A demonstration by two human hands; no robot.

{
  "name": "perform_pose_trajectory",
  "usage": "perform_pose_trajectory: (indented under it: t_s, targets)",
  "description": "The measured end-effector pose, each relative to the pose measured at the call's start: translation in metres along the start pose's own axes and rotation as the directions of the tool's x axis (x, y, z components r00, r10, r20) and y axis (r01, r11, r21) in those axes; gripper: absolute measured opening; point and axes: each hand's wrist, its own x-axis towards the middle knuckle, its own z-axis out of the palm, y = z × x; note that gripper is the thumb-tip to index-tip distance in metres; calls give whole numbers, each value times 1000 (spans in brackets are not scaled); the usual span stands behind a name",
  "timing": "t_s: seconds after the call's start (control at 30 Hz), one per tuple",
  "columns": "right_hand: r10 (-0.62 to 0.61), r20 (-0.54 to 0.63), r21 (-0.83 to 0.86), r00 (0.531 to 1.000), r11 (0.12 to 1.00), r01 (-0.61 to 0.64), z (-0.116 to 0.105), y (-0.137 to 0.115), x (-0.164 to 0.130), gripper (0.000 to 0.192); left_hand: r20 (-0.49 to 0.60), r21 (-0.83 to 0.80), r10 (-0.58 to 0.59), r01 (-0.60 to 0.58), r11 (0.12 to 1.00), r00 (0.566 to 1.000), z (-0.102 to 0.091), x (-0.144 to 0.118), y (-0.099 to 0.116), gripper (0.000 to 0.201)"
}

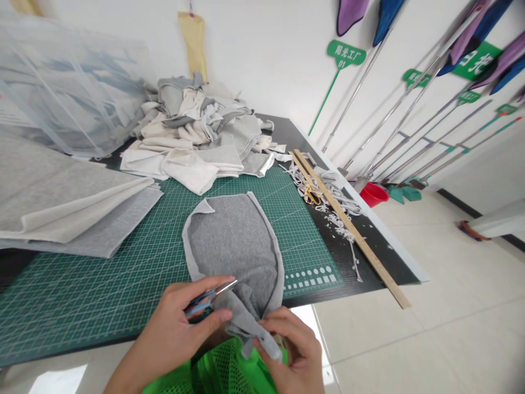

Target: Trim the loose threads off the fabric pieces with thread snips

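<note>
A grey knit fabric piece (229, 235) with a paler border lies partly on the green cutting mat (164, 241). Its near end is gathered up and hangs over the table's front edge. My left hand (184, 312) is closed round small blue-handled scissors (211, 298), whose metal blades point right over the fabric; the thumb touches the cloth. At the fabric's near corner, my right hand (293, 342) pinches the bunched border between thumb and fingers. Below both hands shows a bright green mesh garment (221, 366).
Folded grey cloth (74, 191) is stacked at left, before a clear plastic bin (74, 93). A heap of fabric scraps (205, 126) covers the back. Right lie a wooden ruler (353, 230), yellow-handled scissors (311, 194) and thread trimmings (342, 227). Long-handled tools (385, 120) lean on the wall.
</note>
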Motion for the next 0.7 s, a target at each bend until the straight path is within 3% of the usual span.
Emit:
perform_pose_trajectory:
  t_s: [0.17,0.27,0.43,0.53,0.7]
  targets:
    - [-23,78,16,997,1000,22,-3,9,-2,28,105,102,-55,44,994,993,3,-11,-5,48]
    - [-104,212,57,972,994,94,-7,19,-1,30,167,130,-78,57,990,983,3,-12,-8,55]
    - [-359,502,182,787,933,310,-8,27,11,30,71,153,-37,26,988,997,-14,-8,-21,43]
    - [-383,499,118,777,919,377,0,27,17,31,56,189,11,-21,982,998,-29,-6,-29,36]
    - [-509,313,-33,802,838,545,17,26,14,35,52,206,-3,-8,979,999,-34,0,-29,38]
